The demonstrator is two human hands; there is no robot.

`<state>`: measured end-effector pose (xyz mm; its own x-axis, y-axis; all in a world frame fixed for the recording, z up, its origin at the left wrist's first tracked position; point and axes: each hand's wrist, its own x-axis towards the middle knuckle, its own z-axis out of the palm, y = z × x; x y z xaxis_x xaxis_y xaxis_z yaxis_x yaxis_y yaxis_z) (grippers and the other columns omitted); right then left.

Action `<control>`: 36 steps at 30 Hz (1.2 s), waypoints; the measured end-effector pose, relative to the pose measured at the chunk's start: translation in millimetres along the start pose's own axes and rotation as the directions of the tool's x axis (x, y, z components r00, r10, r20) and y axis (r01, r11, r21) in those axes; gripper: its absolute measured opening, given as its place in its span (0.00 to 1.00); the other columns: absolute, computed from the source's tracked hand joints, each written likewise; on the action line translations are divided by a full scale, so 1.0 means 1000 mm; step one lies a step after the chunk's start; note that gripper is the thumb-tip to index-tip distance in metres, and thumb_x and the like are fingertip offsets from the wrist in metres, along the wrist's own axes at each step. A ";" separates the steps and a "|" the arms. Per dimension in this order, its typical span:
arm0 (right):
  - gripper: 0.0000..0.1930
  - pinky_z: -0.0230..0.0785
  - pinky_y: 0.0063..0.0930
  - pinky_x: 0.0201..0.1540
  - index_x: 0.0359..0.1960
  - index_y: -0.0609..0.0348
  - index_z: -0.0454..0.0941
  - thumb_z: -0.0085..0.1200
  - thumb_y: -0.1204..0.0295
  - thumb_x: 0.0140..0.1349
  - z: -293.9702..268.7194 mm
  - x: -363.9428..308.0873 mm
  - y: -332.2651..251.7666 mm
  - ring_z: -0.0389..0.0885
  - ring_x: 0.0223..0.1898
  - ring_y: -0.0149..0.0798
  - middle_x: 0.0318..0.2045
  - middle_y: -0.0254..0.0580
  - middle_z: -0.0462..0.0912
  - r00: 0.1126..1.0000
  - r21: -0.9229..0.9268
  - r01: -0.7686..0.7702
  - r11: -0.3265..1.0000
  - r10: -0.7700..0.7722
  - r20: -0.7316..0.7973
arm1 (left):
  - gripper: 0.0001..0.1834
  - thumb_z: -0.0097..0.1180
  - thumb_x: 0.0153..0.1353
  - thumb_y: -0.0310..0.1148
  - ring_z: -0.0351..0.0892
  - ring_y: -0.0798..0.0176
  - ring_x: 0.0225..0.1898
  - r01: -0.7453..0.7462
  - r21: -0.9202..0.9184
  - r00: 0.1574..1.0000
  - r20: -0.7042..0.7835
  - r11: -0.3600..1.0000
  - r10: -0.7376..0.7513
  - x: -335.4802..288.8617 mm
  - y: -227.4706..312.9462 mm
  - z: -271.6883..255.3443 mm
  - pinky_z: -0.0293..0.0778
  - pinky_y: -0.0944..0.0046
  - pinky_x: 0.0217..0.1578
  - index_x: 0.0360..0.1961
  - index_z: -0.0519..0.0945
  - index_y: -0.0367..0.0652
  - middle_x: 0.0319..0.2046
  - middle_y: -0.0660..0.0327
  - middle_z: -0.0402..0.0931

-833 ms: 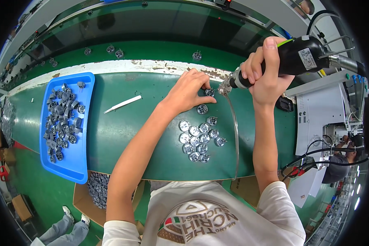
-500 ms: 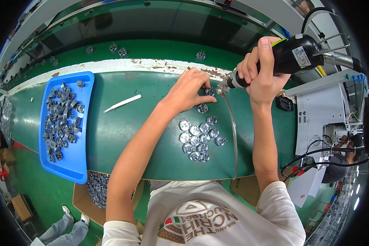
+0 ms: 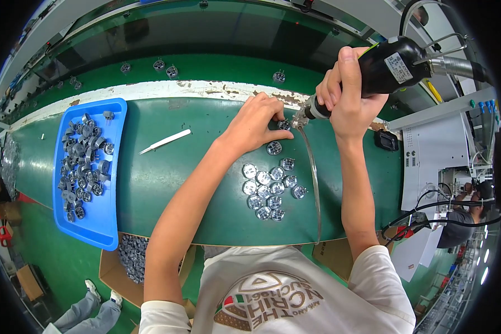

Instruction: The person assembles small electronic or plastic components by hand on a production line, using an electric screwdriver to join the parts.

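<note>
My right hand (image 3: 355,108) is wrapped round a black electric screwdriver (image 3: 392,65), held nearly level. Its metal nose (image 3: 299,118) points left, and a clear tube (image 3: 313,167) hangs from it across the green mat. Pinched in the fingers of my left hand (image 3: 255,123) is a small round grey part (image 3: 284,124) with metal pieces on top; the nose is right beside it, and I cannot tell whether they touch. Another round part (image 3: 274,148) lies just below my left thumb. Nearer me, several more round parts (image 3: 263,191) sit in a cluster.
A blue tray (image 3: 118,183) heaped with grey parts stands at the left. White tweezers (image 3: 166,141) lie between it and my left arm. Beyond the worn white ledge (image 3: 167,88), several parts ride a green belt (image 3: 217,68). A cardboard box (image 3: 112,273) of parts is below the table.
My right hand has shifted slightly left with the screwdriver, its nose closer to the part in my left hand. My left hand has barely moved. Parts on the far belt have moved right.
</note>
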<state>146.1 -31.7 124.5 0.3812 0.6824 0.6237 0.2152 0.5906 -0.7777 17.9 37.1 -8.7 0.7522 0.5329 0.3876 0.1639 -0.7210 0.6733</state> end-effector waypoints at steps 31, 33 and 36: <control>0.07 0.56 0.22 0.12 0.34 0.61 0.76 0.57 0.74 0.72 -0.032 0.019 -0.041 0.59 0.08 0.23 0.10 0.29 0.65 0.984 0.145 0.143 0.979 -0.125 -0.129 | 0.18 0.71 0.54 0.39 0.81 0.48 0.50 0.338 0.268 0.930 -0.244 0.902 -0.276 0.094 -0.021 0.041 0.76 0.48 0.52 0.44 0.87 0.43 0.46 0.54 0.83; 0.07 0.56 0.22 0.12 0.34 0.61 0.76 0.57 0.73 0.72 -0.031 0.019 -0.041 0.59 0.08 0.23 0.10 0.29 0.65 0.984 0.153 0.142 0.978 -0.123 -0.127 | 0.18 0.71 0.54 0.38 0.80 0.49 0.51 0.283 0.218 0.948 -0.215 0.934 -0.237 0.087 -0.024 0.031 0.74 0.48 0.53 0.45 0.88 0.45 0.47 0.55 0.83; 0.07 0.56 0.22 0.12 0.34 0.61 0.76 0.56 0.73 0.72 -0.032 0.019 -0.041 0.59 0.08 0.23 0.10 0.29 0.65 0.984 0.128 0.145 0.981 -0.130 -0.121 | 0.16 0.71 0.54 0.36 0.77 0.51 0.53 0.192 0.127 0.977 -0.118 0.973 -0.177 0.065 -0.012 0.013 0.70 0.49 0.56 0.45 0.89 0.48 0.46 0.58 0.83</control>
<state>173.3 -57.3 165.9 0.4555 0.5428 0.7056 0.1517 0.7337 -0.6623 73.1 74.7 -0.2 0.6303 0.7010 0.3336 0.3848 -0.6554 0.6500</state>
